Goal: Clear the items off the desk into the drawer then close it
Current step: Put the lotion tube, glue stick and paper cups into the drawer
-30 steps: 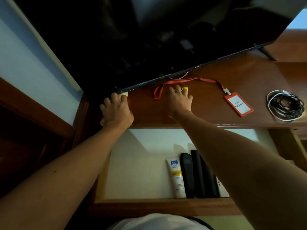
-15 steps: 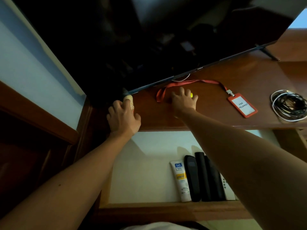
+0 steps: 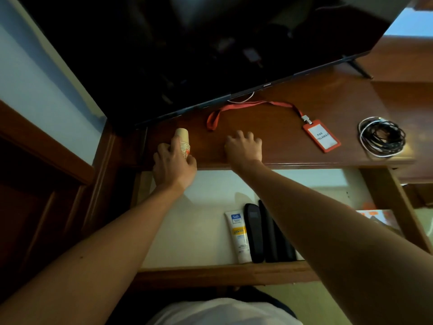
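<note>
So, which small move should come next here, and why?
Probably bring the left hand back and lower the stack of paper cups it grips into the open drawer, whose white floor lies bare just below that hand.

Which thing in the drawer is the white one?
The sunscreen tube, leftmost in the drawer. It is white with a yellow band; the cases lined up beside it are black.
</note>
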`<state>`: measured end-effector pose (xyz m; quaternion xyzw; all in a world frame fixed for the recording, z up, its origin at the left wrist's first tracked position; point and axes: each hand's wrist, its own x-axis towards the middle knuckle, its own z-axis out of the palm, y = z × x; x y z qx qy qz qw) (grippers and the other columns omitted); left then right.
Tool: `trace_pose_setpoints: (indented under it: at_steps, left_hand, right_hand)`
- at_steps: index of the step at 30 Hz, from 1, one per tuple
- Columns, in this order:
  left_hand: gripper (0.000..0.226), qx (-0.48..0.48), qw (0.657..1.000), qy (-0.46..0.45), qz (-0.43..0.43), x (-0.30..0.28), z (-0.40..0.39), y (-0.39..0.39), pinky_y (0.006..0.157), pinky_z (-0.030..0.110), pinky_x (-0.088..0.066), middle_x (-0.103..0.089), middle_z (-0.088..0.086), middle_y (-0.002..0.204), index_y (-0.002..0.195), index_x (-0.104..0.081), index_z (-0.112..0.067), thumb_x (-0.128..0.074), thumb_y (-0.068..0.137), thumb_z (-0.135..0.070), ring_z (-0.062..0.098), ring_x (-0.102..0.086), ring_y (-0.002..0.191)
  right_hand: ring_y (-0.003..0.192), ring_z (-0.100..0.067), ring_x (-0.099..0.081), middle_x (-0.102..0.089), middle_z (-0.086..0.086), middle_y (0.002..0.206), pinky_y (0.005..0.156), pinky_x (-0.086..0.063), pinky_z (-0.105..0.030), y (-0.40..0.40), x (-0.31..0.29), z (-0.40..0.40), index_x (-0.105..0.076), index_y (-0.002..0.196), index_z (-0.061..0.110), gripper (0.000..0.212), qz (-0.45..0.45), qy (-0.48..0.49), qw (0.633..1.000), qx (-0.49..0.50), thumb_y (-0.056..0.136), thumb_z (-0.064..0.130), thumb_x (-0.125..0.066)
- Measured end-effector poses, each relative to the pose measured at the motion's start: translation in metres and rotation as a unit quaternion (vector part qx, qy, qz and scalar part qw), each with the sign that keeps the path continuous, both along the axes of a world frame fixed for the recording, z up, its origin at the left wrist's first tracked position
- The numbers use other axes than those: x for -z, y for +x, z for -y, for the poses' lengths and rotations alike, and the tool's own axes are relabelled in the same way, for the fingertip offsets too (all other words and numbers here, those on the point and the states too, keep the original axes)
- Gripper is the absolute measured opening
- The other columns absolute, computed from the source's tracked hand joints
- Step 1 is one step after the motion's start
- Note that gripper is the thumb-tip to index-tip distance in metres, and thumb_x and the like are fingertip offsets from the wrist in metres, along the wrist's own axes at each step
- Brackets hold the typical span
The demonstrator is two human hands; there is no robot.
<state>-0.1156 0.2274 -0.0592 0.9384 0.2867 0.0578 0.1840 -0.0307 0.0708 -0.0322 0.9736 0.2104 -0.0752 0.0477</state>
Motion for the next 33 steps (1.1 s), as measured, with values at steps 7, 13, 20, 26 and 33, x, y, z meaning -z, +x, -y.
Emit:
trace_pose_setpoints:
  at_steps: [7,13,20,26,33]
  left_hand:
    - [0.054,0.025,0.997,-0.017,0.074,0.014,0.044,-0.058,0.07,0.043,-0.055,-0.049,0.009,0.12,0.131,-0.042,-0.027,-0.063,0.083,-0.042,0.032,-0.055,0.103]
    - [0.053,0.015,0.998,-0.035,0.046,0.037,0.08,-0.112,0.066,0.034,-0.045,-0.05,0.008,0.126,0.133,-0.042,-0.027,-0.063,0.087,-0.043,0.03,-0.056,0.104]
    - [0.046,-0.036,0.982,-0.146,-0.114,0.071,0.094,-0.13,0.078,0.037,-0.05,-0.049,0.007,0.126,0.124,-0.041,-0.035,-0.066,0.086,-0.042,0.031,-0.058,0.104]
    - [0.056,-0.007,0.968,-0.207,-0.14,0.086,0.085,-0.126,0.079,0.032,-0.045,-0.052,0.01,0.124,0.126,-0.046,-0.029,-0.076,0.081,-0.041,0.032,-0.057,0.107]
    - [0.043,0.05,0.959,-0.24,-0.14,0.093,0.069,-0.127,0.08,0.029,-0.042,-0.059,0.01,0.123,0.119,-0.052,-0.026,-0.075,0.083,-0.031,0.03,-0.058,0.106]
  right_hand:
    - [0.104,-0.034,-0.063,-0.058,-0.014,0.118,0.082,-0.054,-0.045,-0.055,0.019,0.018,-0.055,0.123,0.011,0.028,-0.01,0.13,0.991,-0.023,0.098,0.021,-0.056]
    - [0.103,-0.039,-0.061,-0.058,-0.019,0.12,0.077,-0.048,-0.043,-0.103,0.058,0.038,-0.053,0.124,0.004,0.031,-0.15,0.203,0.967,0.041,0.103,0.027,-0.049]
    - [0.1,-0.04,-0.063,-0.062,-0.022,0.115,0.071,-0.047,-0.04,-0.138,0.085,0.053,-0.052,0.119,0.004,0.026,-0.243,0.173,0.953,0.055,0.101,0.023,-0.056]
    - [0.105,-0.037,-0.062,-0.059,-0.02,0.121,0.081,-0.051,-0.041,-0.144,0.096,0.043,-0.057,0.123,0.005,0.032,-0.243,0.145,0.958,0.037,0.099,0.025,-0.061]
    - [0.108,-0.037,-0.063,-0.063,-0.019,0.118,0.079,-0.051,-0.04,-0.149,0.105,0.042,-0.06,0.117,0.003,0.022,-0.247,0.081,0.965,0.031,0.099,0.016,-0.059]
